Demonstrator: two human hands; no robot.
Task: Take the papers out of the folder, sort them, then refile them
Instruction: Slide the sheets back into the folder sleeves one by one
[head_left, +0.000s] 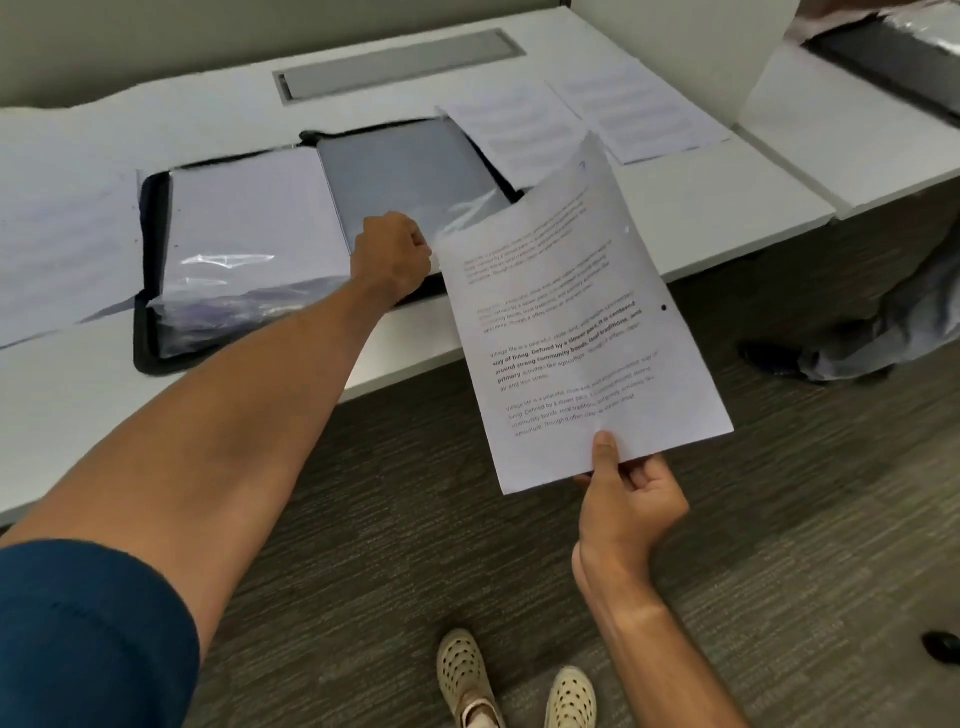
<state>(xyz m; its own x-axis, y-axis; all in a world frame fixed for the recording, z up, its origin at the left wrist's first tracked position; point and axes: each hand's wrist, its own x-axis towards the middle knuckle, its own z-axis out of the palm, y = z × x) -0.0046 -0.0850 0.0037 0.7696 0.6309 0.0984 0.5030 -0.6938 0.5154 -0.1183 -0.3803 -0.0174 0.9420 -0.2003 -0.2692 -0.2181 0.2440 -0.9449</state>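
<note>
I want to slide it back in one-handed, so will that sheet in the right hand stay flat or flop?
The sheet probably flops: the right hand pinches only its bottom edge, and its top already curls. It looks light, so it may sway. A hole near its edge might tear if snagged.

Dark blue short sleeve (88, 634), bare forearms, 2 cream perforated shoes (519, 686).

The left arm is stretched forward, its hand (393, 253) curled, knuckles up, at the folder's (415, 171) near edge. The right hand (626, 512) is held lower, nearer the body; a printed sheet (582, 322) is pinched in its grip, thumb on top.
</note>
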